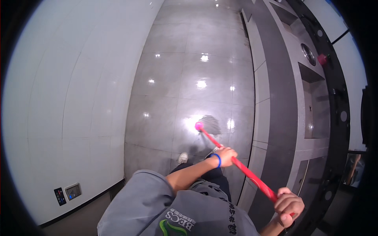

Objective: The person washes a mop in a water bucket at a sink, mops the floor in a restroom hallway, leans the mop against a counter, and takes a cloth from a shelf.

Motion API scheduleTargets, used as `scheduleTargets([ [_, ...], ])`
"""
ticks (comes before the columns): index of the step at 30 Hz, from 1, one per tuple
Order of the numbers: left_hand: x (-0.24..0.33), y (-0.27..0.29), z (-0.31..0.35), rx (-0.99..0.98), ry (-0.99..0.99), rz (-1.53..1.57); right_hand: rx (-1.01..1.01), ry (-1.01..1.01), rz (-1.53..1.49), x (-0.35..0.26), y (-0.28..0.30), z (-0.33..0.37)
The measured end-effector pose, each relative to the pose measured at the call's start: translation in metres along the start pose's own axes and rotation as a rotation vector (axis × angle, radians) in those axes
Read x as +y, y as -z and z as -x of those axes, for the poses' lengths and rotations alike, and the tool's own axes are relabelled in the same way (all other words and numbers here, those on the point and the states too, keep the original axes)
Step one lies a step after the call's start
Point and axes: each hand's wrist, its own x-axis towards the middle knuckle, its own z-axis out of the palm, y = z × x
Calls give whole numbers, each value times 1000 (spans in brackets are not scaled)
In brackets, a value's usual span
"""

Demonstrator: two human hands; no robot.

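Observation:
A mop with a red handle (250,176) slants across me, from my right side down to the floor. Its grey head (211,124) is spread on the wet-looking tiles just ahead of my shoes, joined to the handle by a bright pink socket (199,126). My left hand (224,155), with a blue band at the wrist, is wrapped round the middle of the handle. Higher up, my right hand (289,206) grips near its top end.
Shiny grey floor tiles (161,84) run ahead between a white wall (75,86) on the left and a grey counter (281,90) with recessed basins on the right. A socket panel (73,191) sits low on the left wall. My white shoes (183,158) stand close behind the mop head.

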Motion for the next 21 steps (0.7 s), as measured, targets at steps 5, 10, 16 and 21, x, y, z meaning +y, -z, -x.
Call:
scheduleTargets([
  [5,-118,40,171,-3,329,-253,36,-172,-254,86,-105,27],
  [10,-198,89,345,42,682,-386,-417,-236,-324,139,-219,32],
  [16,-168,67,369,95,734,-420,-450,-213,-334,132,-220,68],
  [21,-97,-25,274,329,520,-332,-364,-160,-198,90,-116,121],
])
